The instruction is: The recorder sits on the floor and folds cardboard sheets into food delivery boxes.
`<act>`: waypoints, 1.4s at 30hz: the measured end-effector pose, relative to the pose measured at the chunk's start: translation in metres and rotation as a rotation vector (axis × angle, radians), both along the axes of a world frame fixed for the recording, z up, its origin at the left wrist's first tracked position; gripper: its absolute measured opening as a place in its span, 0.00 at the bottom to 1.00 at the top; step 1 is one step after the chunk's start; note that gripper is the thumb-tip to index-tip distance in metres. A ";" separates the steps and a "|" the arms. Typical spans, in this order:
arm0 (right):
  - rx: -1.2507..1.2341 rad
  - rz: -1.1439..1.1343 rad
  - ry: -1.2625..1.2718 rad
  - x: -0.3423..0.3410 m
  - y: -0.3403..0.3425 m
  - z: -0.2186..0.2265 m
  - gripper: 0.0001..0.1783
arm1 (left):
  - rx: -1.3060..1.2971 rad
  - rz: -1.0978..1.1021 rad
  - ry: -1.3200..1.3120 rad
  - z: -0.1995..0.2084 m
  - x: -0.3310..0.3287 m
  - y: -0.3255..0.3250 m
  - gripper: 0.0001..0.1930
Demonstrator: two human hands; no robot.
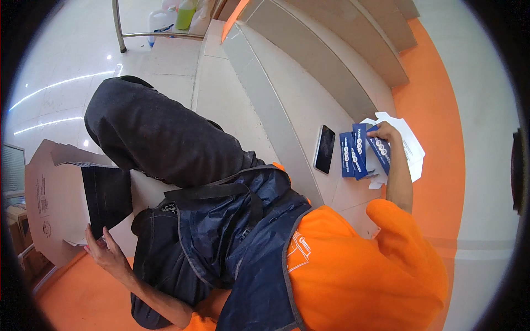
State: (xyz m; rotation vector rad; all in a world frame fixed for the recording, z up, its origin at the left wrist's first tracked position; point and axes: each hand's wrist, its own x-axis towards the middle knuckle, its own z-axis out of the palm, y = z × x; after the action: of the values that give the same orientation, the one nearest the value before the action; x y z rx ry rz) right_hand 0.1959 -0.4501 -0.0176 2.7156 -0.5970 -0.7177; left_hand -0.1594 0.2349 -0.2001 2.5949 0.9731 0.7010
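Note:
At the right, my right hand has its fingers curled over the upper end of a blue printed carton. Other flat blue cartons lie fanned out beside it on the step, partly overlapping. Beneath and behind them spreads a white die-cut cardboard piece. On the far left, my left hand is held with fingers apart at the lower edge of a black stack of thin sheets or sleeves. That stack sits within a large open cardboard box with its flaps folded out.
A phone lies on the step left of the blue cartons. Tiled stairs rise toward the upper right, beside an orange-painted band. A metal rail and plastic jugs stand at the top. My bent legs lie between both hands.

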 end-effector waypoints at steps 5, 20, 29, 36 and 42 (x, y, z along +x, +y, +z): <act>0.125 -0.025 -0.159 0.019 0.002 0.056 0.21 | -0.064 -0.027 -0.038 0.006 0.003 -0.002 0.19; 0.954 2.053 -0.624 -0.064 0.534 0.110 0.13 | 0.008 0.157 0.003 -0.018 -0.006 0.011 0.11; 1.226 2.448 -0.046 -0.161 0.712 0.037 0.10 | 0.123 0.222 0.033 0.001 0.017 0.011 0.03; 1.590 2.238 -0.064 -0.129 0.726 -0.039 0.09 | -0.033 0.117 0.095 0.000 0.059 0.026 0.06; 1.626 1.924 -0.117 -0.104 0.720 -0.035 0.11 | -0.299 0.141 -0.008 0.011 0.111 0.044 0.09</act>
State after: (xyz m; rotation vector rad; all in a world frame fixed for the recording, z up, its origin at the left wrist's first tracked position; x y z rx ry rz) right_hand 0.0916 0.2697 -0.0525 2.2073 3.1874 -0.2616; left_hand -0.0483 0.2788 -0.1890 2.2806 1.1693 0.5496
